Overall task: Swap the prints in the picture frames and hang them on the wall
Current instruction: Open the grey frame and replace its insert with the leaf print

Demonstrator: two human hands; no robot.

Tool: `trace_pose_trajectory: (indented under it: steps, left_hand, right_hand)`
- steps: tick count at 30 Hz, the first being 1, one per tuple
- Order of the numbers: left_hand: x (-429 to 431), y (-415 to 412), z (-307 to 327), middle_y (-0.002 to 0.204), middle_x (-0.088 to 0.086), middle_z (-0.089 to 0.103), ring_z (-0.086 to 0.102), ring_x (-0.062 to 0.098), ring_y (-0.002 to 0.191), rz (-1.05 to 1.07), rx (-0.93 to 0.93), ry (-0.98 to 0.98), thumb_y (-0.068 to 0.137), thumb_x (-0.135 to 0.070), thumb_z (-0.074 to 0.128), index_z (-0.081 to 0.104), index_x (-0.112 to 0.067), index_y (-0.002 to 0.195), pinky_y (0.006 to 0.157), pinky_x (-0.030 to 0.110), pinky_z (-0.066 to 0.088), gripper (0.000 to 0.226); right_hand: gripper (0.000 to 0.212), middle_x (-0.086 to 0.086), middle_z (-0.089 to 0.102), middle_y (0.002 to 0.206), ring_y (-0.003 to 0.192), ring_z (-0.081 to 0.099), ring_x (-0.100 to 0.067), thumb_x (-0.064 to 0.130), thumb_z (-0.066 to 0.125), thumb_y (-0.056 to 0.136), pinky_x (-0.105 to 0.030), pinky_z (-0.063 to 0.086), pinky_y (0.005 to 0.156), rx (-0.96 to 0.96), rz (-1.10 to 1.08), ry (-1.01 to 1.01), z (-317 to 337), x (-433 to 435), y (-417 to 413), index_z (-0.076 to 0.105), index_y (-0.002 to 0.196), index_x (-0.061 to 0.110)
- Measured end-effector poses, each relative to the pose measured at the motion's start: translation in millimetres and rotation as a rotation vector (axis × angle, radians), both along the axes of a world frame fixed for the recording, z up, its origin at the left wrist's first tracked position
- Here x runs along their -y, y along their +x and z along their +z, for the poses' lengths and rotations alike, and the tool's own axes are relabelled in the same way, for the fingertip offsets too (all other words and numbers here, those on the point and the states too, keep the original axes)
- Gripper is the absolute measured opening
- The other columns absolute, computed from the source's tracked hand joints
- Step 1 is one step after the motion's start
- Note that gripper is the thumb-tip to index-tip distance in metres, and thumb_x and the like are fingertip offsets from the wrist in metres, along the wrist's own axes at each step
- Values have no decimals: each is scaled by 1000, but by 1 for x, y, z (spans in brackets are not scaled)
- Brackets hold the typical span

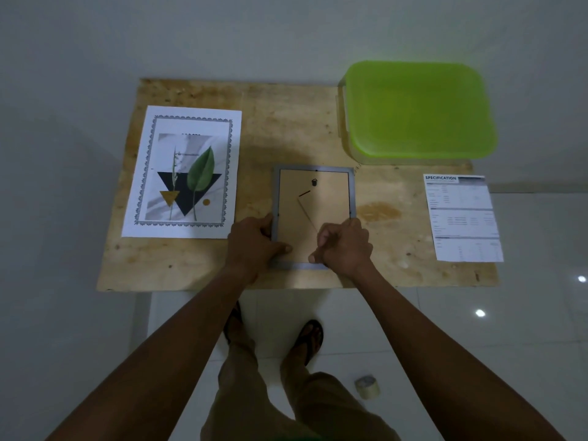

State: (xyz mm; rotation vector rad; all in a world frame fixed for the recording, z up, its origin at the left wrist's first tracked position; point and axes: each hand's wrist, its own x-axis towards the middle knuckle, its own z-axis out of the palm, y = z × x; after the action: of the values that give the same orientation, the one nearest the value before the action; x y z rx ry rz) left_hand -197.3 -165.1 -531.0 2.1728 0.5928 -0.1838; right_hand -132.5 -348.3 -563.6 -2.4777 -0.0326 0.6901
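Two loose sheets flank the work. The leaf print [183, 171], left on the worktop [286, 122], looks limp: lift it by its edges. The left hand [254, 241] grips the face-down picture frame [313, 214], mid-worktop, by its left rail. The right hand [345, 246] curls over its lower right corner. It seems light, stiff, probably glazed: hold the rails. The specification sheet [463, 218] lies right.

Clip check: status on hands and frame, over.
Left hand grips picture frame at its left edge; right hand curled on lower right corner. Frame face down on table, backing on. Leaf print lies left of it, nothing blocking.
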Motion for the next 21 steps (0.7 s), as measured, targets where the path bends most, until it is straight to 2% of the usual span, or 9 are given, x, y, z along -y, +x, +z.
trace_pose_trajectory:
  steps: [1, 3, 5, 7, 10, 12, 15, 18, 21]
  left_hand:
    - [0, 0, 0, 78, 1, 67, 61, 15, 72, -2, -2, 3, 61, -28, 93, 72, -4, 108, 70, 31, 52, 56]
    - [-1, 0, 0, 75, -3, 64, 58, 10, 69, 9, -7, -5, 61, -27, 93, 72, -6, 111, 63, 19, 46, 58]
    - [-1, 0, 1, 73, -7, 61, 55, 4, 65, 10, -10, -8, 60, -27, 93, 72, -6, 113, 61, 13, 42, 60]
    - [-1, 0, 1, 75, -5, 63, 57, 7, 66, 0, -13, -3, 60, -28, 93, 72, -5, 112, 61, 13, 41, 60]
    - [-2, 1, 0, 79, 1, 69, 64, 17, 74, -1, -14, -25, 61, -26, 93, 73, -10, 108, 66, 20, 50, 53]
    - [-4, 3, -2, 82, 5, 71, 67, 20, 79, 1, -15, -49, 64, -27, 92, 73, -19, 105, 73, 29, 56, 46]
    - [-8, 10, -5, 83, -7, 67, 65, 10, 83, 68, 0, -77, 74, -31, 86, 69, -16, 123, 81, 24, 51, 53]
    - [-12, 17, -8, 93, -3, 73, 68, 10, 86, 153, -2, -91, 77, -35, 83, 74, -14, 113, 87, 31, 57, 43]
    - [-12, 24, -8, 91, 0, 76, 70, 13, 83, 200, -20, -92, 79, -34, 81, 78, -17, 98, 85, 38, 59, 25]
  right_hand:
    - [42, -2, 62, 100, 99, 61, -22, 41, 92, 46, -40, 53, 88, -26, 5, -5, 1, -2, 2, 62, 75, 46]
    - [45, -2, 62, 98, 98, 60, -25, 47, 92, 43, -43, 53, 89, -43, 27, -42, 1, -4, 6, 60, 75, 47]
    - [42, -1, 57, 102, 102, 56, -25, 45, 94, 47, -44, 51, 89, -29, 47, -78, 6, -2, 7, 60, 69, 37]
    - [45, 0, 48, 105, 102, 48, -23, 44, 94, 53, -42, 47, 89, 0, 60, -114, 12, 0, 5, 54, 68, 28]
    - [50, 0, 49, 101, 94, 44, -20, 51, 92, 54, -37, 45, 80, 58, 122, -47, 10, 10, 1, 52, 76, 29]
    - [40, -1, 57, 90, 82, 53, -19, 45, 91, 62, -34, 48, 72, 137, -26, 160, 8, 20, -2, 58, 77, 28]
    - [20, 0, 67, 86, 83, 63, -17, 26, 82, 80, -20, 44, 68, 181, -477, 312, 13, 30, 1, 68, 87, 15]
    - [9, 4, 73, 83, 87, 69, -19, 28, 79, 83, -30, 53, 78, 86, -726, 286, 12, 37, 13, 74, 82, 21]
    - [19, 3, 74, 72, 73, 71, -20, 33, 80, 82, -38, 60, 80, -6, -775, 294, 15, 39, 24, 74, 66, 24]
